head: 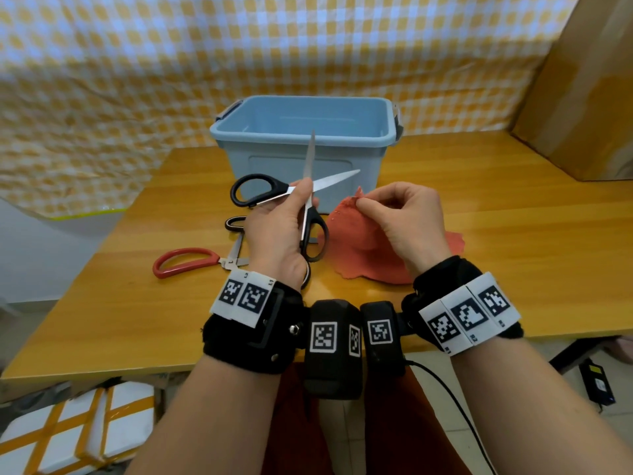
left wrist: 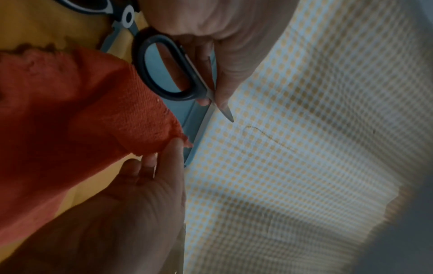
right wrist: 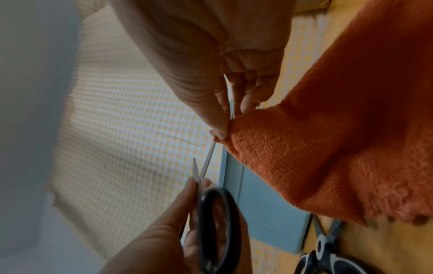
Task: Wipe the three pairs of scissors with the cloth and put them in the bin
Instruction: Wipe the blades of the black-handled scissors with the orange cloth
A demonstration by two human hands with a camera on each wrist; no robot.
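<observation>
The task was judged to be at its beginning, with the first of three pairs in hand and none yet delivered. The blue bin (head: 305, 132) stood at the far side of the wooden table (head: 496, 214), and what could be seen of its inside held no scissors.

The black-handled scissors (head: 291, 192) were held up in front of the bin by the left hand (head: 277, 234), the fingers being curled around them near the pivot. The blades were spread wide apart, one pointing up and the other to the right. This was taken as a preparation for wiping, since both blades were exposed.

The orange-red cloth (head: 359, 248) was pinched at one corner by the right hand (head: 404, 217) between thumb and fingers. That corner was lifted, while the rest of the cloth lay on the table under the hand. The cloth was near the right-pointing blade but was not seen touching it, so the wiping itself was judged as not yet started.

Two more pairs were left on the table at the left side: the red-handled scissors (head: 185, 264) and, just behind them, a pair with black and white handles (head: 236, 228), partly hidden by the left hand. Both appeared untouched.

What remained, as far as could be judged, was nearly everything: wiping of the held pair, its placing in the bin, and the same for the other two pairs.
</observation>
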